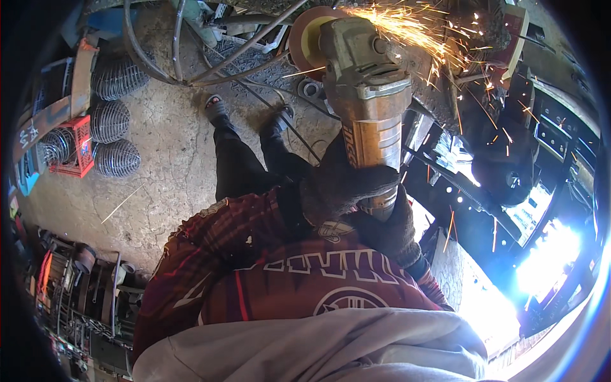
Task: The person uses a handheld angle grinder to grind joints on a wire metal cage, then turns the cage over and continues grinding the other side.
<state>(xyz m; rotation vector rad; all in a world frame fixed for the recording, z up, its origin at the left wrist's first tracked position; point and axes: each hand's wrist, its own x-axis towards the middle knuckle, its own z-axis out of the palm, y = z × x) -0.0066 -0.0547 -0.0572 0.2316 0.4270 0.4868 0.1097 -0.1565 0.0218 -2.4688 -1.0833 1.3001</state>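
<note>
Both my hands wear dark knitted gloves and are closed around an angle grinder (375,127) with a worn orange-and-metal body. My left hand (344,181) wraps its body from the left, thumb across the top. Lower down, close to my chest, my right hand (394,232) grips the rear end. The pale round disc (307,39) sits at the grinder's far left end. Bright sparks (407,28) stream from behind the grinder head toward the right. What the disc touches is hidden by the tool.
Cables and hoses (184,81) loop over the concrete floor (172,153) ahead. Round wire cages (110,121) and a red plastic crate (73,146) stand at the left. A rack of metal parts (83,280) lies lower left. Dark metal framework (490,197) fills the right, in glaring light.
</note>
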